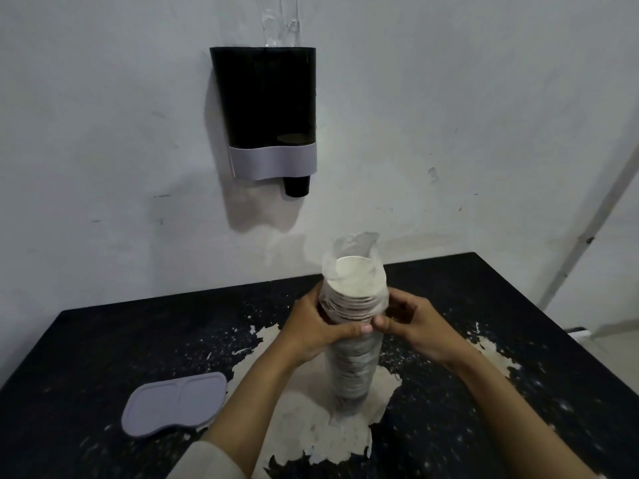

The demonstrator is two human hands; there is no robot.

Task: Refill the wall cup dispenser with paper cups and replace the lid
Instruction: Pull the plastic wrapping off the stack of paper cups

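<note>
A tall stack of white paper cups [354, 299] in a clear plastic sleeve stands upright on the black table [103, 340]. The sleeve is torn open at the top. My left hand [314, 330] grips the stack's left side near the top. My right hand [408, 323] pinches the plastic sleeve on the right side. The dark cup dispenser [264, 102] with a grey band hangs on the wall above, its top open. A black cup [296, 186] pokes out of its bottom right. The grey lid [174, 404] lies flat on the table at the left.
The tabletop is worn, with pale patches [311, 420] where the coating has peeled around the stack. Clear tape [280, 22] runs up the wall above the dispenser. The table's right edge [539, 305] falls away to a light floor.
</note>
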